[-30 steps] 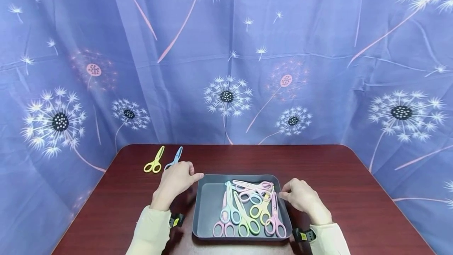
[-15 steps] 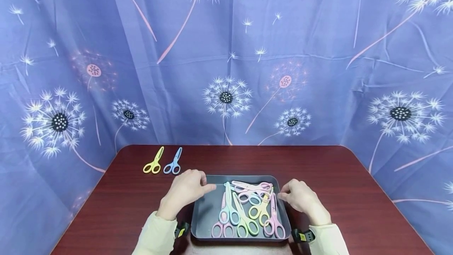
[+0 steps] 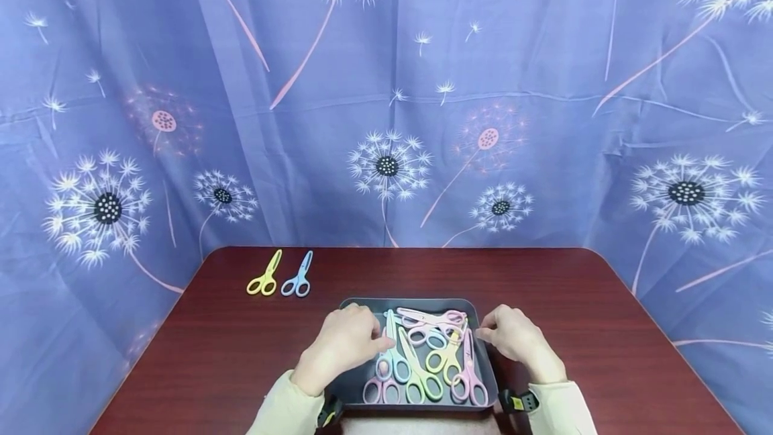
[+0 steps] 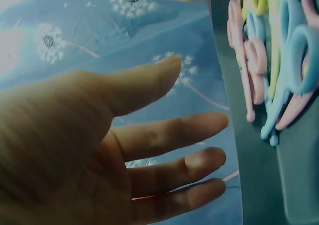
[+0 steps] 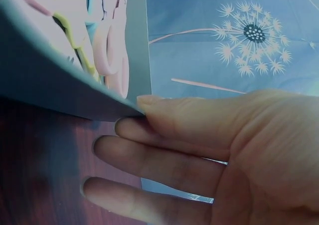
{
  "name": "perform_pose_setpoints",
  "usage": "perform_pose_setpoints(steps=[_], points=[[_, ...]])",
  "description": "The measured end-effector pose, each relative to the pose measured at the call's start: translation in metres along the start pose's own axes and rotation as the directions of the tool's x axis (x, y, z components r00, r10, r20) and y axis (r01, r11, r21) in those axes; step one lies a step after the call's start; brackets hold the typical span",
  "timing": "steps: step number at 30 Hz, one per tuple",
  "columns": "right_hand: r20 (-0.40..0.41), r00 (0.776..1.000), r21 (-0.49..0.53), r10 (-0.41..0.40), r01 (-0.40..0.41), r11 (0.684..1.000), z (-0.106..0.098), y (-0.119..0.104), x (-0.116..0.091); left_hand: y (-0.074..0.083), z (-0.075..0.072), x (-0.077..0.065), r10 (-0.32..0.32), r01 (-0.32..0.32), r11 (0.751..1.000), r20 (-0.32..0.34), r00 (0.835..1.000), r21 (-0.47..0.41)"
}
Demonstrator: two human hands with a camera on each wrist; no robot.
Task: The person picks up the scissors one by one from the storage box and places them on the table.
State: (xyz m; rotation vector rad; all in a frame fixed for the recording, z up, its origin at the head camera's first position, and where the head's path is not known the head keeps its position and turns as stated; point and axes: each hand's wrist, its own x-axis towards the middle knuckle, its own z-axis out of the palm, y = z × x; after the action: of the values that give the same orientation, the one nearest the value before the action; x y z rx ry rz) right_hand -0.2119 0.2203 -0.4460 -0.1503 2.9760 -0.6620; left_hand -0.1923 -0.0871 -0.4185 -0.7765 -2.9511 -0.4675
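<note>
A dark grey tray (image 3: 357, 387) holds several pairs of scissors, among them a light blue pair (image 3: 392, 349), a green pair (image 3: 415, 369) and a pink pair (image 3: 468, 371). My left hand (image 3: 343, 344) hovers above the tray's left part, covering some of it. Its fingers and thumb are spread with nothing between them in the left wrist view, the blue scissors (image 4: 284, 83) lying beyond. On the other side, my right hand (image 5: 174, 135) pinches the tray's right rim, thumb on top and index finger under it.
At the table's back left lie yellow scissors (image 3: 266, 277) and blue scissors (image 3: 297, 279), side by side with blades pointing away. The dark red table (image 3: 531, 274) ends at a blue dandelion-print curtain (image 3: 314, 173).
My left hand has moved from beside the blue scissors on the table, rightward and nearer, to over the tray. Those scissors are now fully uncovered. My right hand stays at the rim.
</note>
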Motion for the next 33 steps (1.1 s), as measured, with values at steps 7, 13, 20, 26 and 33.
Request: perform_pose_setpoints(steps=[7,13,20,26,33], points=[[-0.010,1.000,-0.005,-0.008,0.007,1.000,0.003,0.000,0.002,0.010,0.010,-0.002,-0.021,0.016,0.998,0.093,0.995,0.059],[-0.020,1.000,-0.001,-0.016,0.016,1.000,0.002,0.000,0.003,0.018,0.019,0.002,-0.053,0.032,0.983,0.107,0.993,0.181],[-0.022,1.000,0.008,-0.014,0.014,1.000,0.002,-0.001,0.004,0.023,0.027,0.003,-0.094,0.068,0.969,0.102,0.990,0.236],[-0.014,1.000,-0.003,-0.008,0.008,1.000,0.003,-0.002,0.004,0.023,0.035,0.003,-0.101,0.070,0.964,0.111,0.989,0.255],[-0.024,1.000,-0.010,-0.003,0.002,1.000,0.002,0.000,0.000,0.026,0.041,0.004,-0.095,0.064,0.963,0.108,0.990,0.263]])
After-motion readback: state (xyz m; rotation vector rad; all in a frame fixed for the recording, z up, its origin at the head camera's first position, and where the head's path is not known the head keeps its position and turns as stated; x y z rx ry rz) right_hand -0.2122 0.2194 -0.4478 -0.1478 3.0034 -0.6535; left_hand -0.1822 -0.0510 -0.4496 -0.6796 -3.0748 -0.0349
